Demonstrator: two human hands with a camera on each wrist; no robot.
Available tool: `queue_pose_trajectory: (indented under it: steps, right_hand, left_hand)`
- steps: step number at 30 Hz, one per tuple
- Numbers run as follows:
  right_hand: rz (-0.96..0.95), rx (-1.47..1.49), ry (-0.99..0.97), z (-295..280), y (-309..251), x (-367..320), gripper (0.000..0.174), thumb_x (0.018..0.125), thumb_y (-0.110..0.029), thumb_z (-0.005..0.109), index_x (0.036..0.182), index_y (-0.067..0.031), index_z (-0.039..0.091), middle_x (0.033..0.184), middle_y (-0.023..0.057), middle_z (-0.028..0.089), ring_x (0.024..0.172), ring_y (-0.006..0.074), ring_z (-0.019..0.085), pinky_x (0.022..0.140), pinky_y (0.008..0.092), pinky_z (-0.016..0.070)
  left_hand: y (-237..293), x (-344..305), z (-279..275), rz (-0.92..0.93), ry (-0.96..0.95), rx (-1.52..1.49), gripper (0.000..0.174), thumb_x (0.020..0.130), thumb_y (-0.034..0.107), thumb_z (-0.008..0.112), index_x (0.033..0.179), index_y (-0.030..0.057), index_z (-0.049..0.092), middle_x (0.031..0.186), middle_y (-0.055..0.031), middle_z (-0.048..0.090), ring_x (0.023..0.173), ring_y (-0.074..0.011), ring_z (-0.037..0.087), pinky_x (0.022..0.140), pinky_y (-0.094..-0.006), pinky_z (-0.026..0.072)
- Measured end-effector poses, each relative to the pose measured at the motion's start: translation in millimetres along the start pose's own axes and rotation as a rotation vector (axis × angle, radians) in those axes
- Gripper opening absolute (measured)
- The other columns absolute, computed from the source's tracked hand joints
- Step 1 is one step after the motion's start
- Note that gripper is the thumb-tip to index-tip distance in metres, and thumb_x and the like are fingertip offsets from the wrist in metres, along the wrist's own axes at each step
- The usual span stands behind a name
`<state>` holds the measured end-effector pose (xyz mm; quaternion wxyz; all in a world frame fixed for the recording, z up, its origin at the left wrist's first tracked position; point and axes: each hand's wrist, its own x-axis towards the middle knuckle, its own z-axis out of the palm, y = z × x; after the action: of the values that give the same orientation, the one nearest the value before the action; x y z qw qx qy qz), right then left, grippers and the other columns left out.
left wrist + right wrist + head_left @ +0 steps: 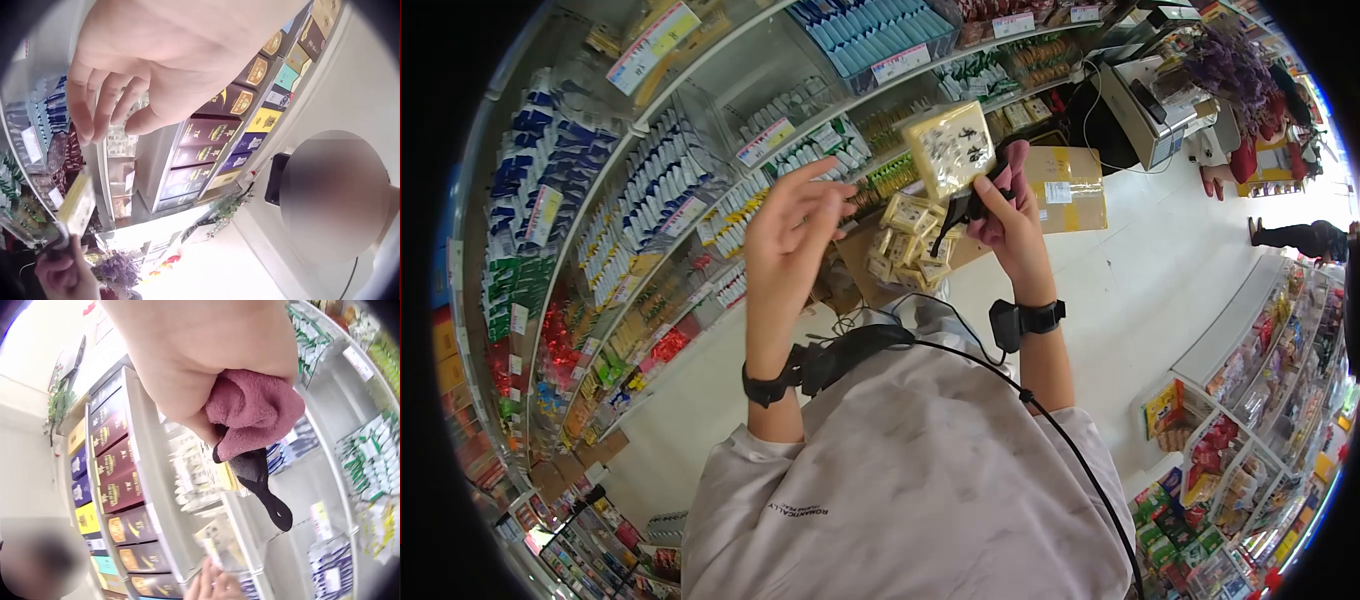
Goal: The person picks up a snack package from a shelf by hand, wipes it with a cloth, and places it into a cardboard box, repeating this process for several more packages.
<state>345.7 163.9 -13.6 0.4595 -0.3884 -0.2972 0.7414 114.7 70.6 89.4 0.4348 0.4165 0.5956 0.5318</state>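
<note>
My right hand [1022, 240] pinches a yellow-edged square packet [951, 150] with dark characters, thumb on its lower corner. Bunched in the same hand are a pink cloth [1012, 185] and a black strap-like item; in the right wrist view the cloth [256, 412] hangs below the palm with the black loop [272, 503] dangling. My left hand [795, 225] is raised apart from the packet, fingers loosely bent and holding nothing, as the left wrist view also shows of that hand [147, 65]. Several similar packets [912, 240] lie piled in a cardboard box below the held one.
Shelves of wrapped snacks, with price labels [766, 141], curve along the left and front. A taped carton [1072, 190] stands on the floor at the right. Purple flowers [1228, 62] and a counter are beyond it. A black cable [1060, 430] runs over the shirt.
</note>
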Motion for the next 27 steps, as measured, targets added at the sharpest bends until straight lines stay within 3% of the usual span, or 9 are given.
queue_pose_trajectory:
  steps: [5, 8, 12, 13, 16, 17, 21, 24, 27]
  right_hand:
    - [0.055, -0.181, 0.028, -56, 66, 56, 0.020, 0.095, -0.013, 0.072, 0.106, -0.0124, 0.056, 0.078, -0.0077, 0.055, 0.053, 0.0008, 0.045, 0.046, 0.0161, 0.0411]
    - [0.142, -0.322, -0.036, -74, 118, 79, 0.018, 0.094, -0.014, 0.072, 0.101, -0.0118, 0.057, 0.080, -0.0078, 0.054, 0.057, -0.0001, 0.047, 0.047, 0.0162, 0.0407]
    - [0.131, -0.717, 0.013, -118, 226, 110, 0.029, 0.085, -0.024, 0.080, 0.094, -0.0029, 0.062, 0.078, -0.0013, 0.060, 0.063, 0.0079, 0.058, 0.052, 0.0267, 0.0508]
    - [0.100, -0.860, -0.019, -132, 252, 115, 0.038, 0.080, -0.029, 0.082, 0.093, 0.0016, 0.064, 0.078, 0.0070, 0.066, 0.064, 0.0165, 0.065, 0.058, 0.0350, 0.0543]
    - [0.128, -1.193, -0.097, -118, 273, 107, 0.041, 0.078, -0.032, 0.081, 0.091, 0.0036, 0.065, 0.081, 0.0143, 0.070, 0.071, 0.0255, 0.071, 0.064, 0.0387, 0.0551]
    - [0.105, -1.282, -0.093, -109, 274, 102, 0.041, 0.077, -0.032, 0.079, 0.090, 0.0048, 0.066, 0.084, 0.0197, 0.072, 0.074, 0.0327, 0.072, 0.067, 0.0407, 0.0554]
    - [0.367, -1.068, 0.107, -144, 327, 118, 0.046, 0.079, -0.026, 0.080, 0.108, 0.0057, 0.064, 0.093, 0.0156, 0.070, 0.073, 0.0238, 0.072, 0.056, 0.0340, 0.0556]
    - [0.431, -1.065, 0.137, -127, 316, 112, 0.045, 0.080, -0.025, 0.080, 0.110, 0.0058, 0.064, 0.092, 0.0154, 0.070, 0.070, 0.0239, 0.071, 0.054, 0.0337, 0.0553]
    - [0.382, -1.145, 0.091, -130, 330, 117, 0.037, 0.080, -0.023, 0.077, 0.102, 0.0043, 0.067, 0.086, 0.0141, 0.070, 0.068, 0.0226, 0.070, 0.055, 0.0344, 0.0553]
  left_hand:
    - [-9, -20, -19, -0.058, 0.125, 0.044, 0.032, 0.104, 0.018, 0.058, 0.130, 0.0016, 0.062, 0.107, -0.0082, 0.072, 0.096, -0.0150, 0.067, 0.080, -0.0283, 0.0494]
    - [-16, -34, -28, -0.071, 0.206, 0.042, 0.031, 0.104, 0.018, 0.058, 0.129, 0.0012, 0.063, 0.105, -0.0088, 0.071, 0.095, -0.0152, 0.066, 0.079, -0.0283, 0.0492]
    - [-30, -50, -40, -0.111, 0.338, 0.031, 0.029, 0.104, 0.017, 0.058, 0.128, 0.0003, 0.063, 0.104, -0.0097, 0.071, 0.094, -0.0158, 0.066, 0.078, -0.0292, 0.0494]
    - [-35, -56, -45, -0.123, 0.361, 0.019, 0.029, 0.104, 0.017, 0.057, 0.127, 0.0000, 0.063, 0.104, -0.0098, 0.071, 0.094, -0.0161, 0.066, 0.078, -0.0294, 0.0494]
    - [-49, -67, -57, -0.153, 0.444, -0.005, 0.029, 0.104, 0.017, 0.057, 0.126, -0.0006, 0.064, 0.103, -0.0101, 0.071, 0.094, -0.0170, 0.066, 0.077, -0.0301, 0.0496]
    - [-53, -72, -61, -0.167, 0.473, -0.013, 0.028, 0.104, 0.017, 0.057, 0.125, -0.0008, 0.064, 0.103, -0.0102, 0.071, 0.094, -0.0173, 0.066, 0.077, -0.0303, 0.0497]
    - [-66, -92, -73, -0.207, 0.575, -0.037, 0.028, 0.104, 0.016, 0.057, 0.125, -0.0013, 0.064, 0.102, -0.0110, 0.071, 0.095, -0.0180, 0.067, 0.078, -0.0307, 0.0500]
    - [-76, -106, -82, -0.228, 0.624, -0.055, 0.028, 0.104, 0.016, 0.057, 0.124, -0.0014, 0.064, 0.102, -0.0115, 0.071, 0.095, -0.0181, 0.067, 0.079, -0.0307, 0.0501]
    - [-81, -116, -90, -0.257, 0.652, -0.061, 0.027, 0.104, 0.015, 0.057, 0.124, -0.0014, 0.064, 0.102, -0.0118, 0.071, 0.095, -0.0182, 0.067, 0.079, -0.0302, 0.0501]
